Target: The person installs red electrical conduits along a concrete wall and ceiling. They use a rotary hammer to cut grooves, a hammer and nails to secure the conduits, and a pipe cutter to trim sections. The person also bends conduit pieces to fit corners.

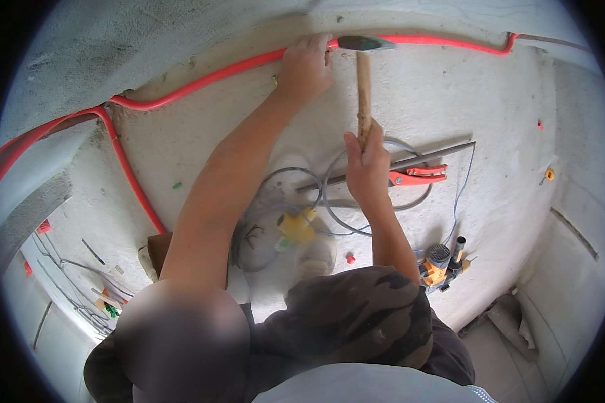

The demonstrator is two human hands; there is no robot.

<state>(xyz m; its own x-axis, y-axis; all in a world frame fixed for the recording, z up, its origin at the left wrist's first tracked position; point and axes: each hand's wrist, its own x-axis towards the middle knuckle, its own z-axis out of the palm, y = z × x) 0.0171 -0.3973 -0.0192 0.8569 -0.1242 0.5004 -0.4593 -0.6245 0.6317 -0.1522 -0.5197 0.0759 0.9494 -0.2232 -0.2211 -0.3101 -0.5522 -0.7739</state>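
A long red pipe (235, 67) runs along the foot of the wall, with a branch coming down on the left. My left hand (307, 67) is at this pipe with its fingers drawn together beside the hammer head; a small thing may be pinched at the fingertips, too small to name. My right hand (370, 164) grips the wooden handle of a hammer (364, 91). The dark hammer head lies over the pipe's line, just right of my left fingers. Whether it touches the pipe, I cannot tell.
Red-handled pipe cutters (417, 176) and a dark rod (444, 151) lie beyond my right wrist. Grey cable loops (326, 181) spread between my arms near a yellow object (297, 227). An orange and black power drill (437, 264) rests at right; loose wires (70, 289) lie far left.
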